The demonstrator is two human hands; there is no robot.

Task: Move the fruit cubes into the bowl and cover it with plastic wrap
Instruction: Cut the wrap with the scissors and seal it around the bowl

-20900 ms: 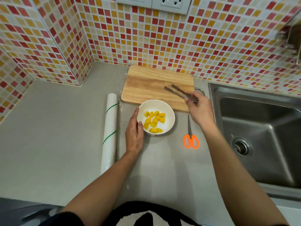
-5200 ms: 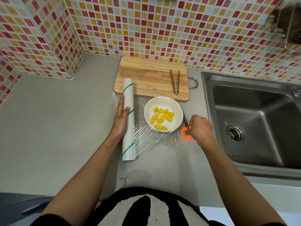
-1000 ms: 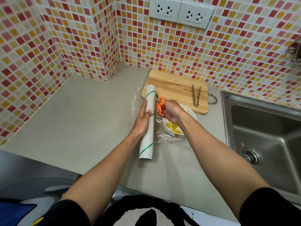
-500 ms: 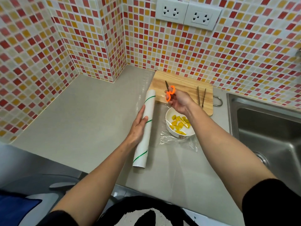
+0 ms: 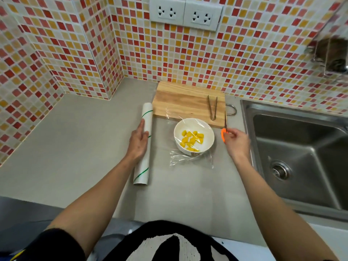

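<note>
Yellow fruit cubes (image 5: 192, 140) lie in a white bowl (image 5: 208, 146) on the counter, clear plastic wrap (image 5: 190, 159) draped loosely over it.

A home kitchen, judged by the steel sink (image 5: 299, 147) set into a grey counter (image 5: 75, 147). Behind the sink, a wall of small red and yellow tiles (image 5: 244, 53) with two sockets (image 5: 185, 14). Left of the sink, a wooden cutting board (image 5: 180, 102).

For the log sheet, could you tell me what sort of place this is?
Most likely a home kitchen: a steel sink set into a grey counter, a mosaic-tiled wall with sockets, and a wooden cutting board.
</note>
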